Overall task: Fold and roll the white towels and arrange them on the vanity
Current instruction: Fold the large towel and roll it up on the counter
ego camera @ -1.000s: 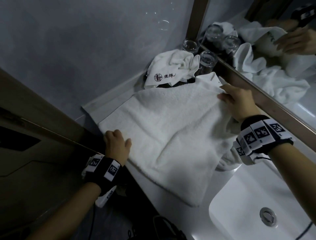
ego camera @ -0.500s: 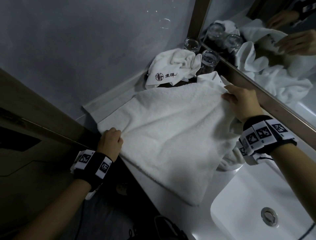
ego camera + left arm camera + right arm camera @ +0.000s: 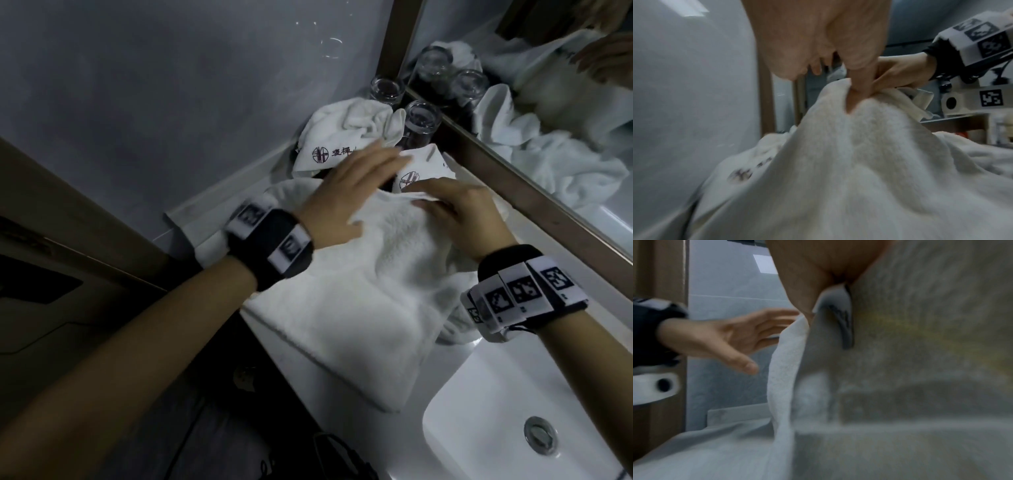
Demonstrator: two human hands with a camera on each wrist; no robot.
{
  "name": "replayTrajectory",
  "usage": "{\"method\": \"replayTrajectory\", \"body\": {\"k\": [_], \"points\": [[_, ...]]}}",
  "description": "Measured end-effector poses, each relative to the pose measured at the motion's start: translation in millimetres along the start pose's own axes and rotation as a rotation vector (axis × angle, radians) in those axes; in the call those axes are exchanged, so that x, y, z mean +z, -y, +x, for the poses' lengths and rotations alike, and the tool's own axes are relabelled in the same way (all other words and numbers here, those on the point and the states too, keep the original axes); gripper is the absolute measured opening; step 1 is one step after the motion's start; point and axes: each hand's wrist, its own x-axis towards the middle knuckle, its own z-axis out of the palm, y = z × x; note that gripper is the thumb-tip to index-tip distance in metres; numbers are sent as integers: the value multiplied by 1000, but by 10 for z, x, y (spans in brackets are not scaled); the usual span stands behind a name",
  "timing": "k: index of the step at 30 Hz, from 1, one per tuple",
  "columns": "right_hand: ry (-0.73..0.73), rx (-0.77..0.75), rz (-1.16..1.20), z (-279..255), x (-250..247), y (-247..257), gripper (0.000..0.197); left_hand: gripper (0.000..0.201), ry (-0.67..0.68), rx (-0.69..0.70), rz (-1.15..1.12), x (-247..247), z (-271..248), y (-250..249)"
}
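A white towel (image 3: 342, 308) lies spread on the vanity counter (image 3: 308, 368), and its near end reaches the sink's rim. My right hand (image 3: 455, 212) pinches the towel's far edge close to the mirror and lifts it a little; in the right wrist view that edge (image 3: 785, 369) hangs from the hand. Over the towel's far part hovers my left hand (image 3: 356, 178), fingers straight and spread, beside the right hand. The right wrist view shows the left hand (image 3: 719, 337) holding nothing. A second white towel (image 3: 342, 130) with a dark logo lies crumpled in the back corner.
Two upturned glasses (image 3: 421, 120) (image 3: 385, 90) stand in the back corner by the crumpled towel. A mirror (image 3: 548, 102) runs along the right. The white sink (image 3: 496, 428) lies at the front right, and a grey wall closes the left side.
My left hand let go of the towel's near left corner and swept up and right across the towel to the right hand. The right hand kept hold of the far edge.
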Motion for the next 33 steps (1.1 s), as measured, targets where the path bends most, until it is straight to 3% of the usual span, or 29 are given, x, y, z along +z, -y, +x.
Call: {"method": "replayTrajectory", "body": {"k": [2,4,6,10,15,19,23,25,27,29,31,33], "points": [[18,-21,30,-29,9,40,22,73,201,70,121,53,303,-64],[44,-26,9,-71,9,39,23,49,268,74,255,124,448,-54],[49,3,-7,-109,-25,-14,24,39,341,85,360,143,471,51],[95,35,-11,-170,-81,-115,22,33,539,62,596,31,365,320],[107,27,-11,-221,-76,-192,30,31,624,13,917,-211,341,527],[163,82,-51,-342,-135,-289,67,31,629,-157,866,-476,313,725],[183,59,-95,-430,-149,-391,62,32,511,-180,597,-588,190,868],[182,113,-91,-449,-154,-425,61,45,426,-220,428,-600,124,883],[115,128,-82,-470,-150,-470,40,61,421,-190,364,-595,128,904],[56,150,-118,-486,-157,-511,18,69,515,-177,391,-606,114,913],[32,210,-183,-507,-167,-519,13,60,549,-174,475,-648,40,920],[8,259,-256,-535,-173,-524,20,27,486,-180,478,-667,-46,980]]}}
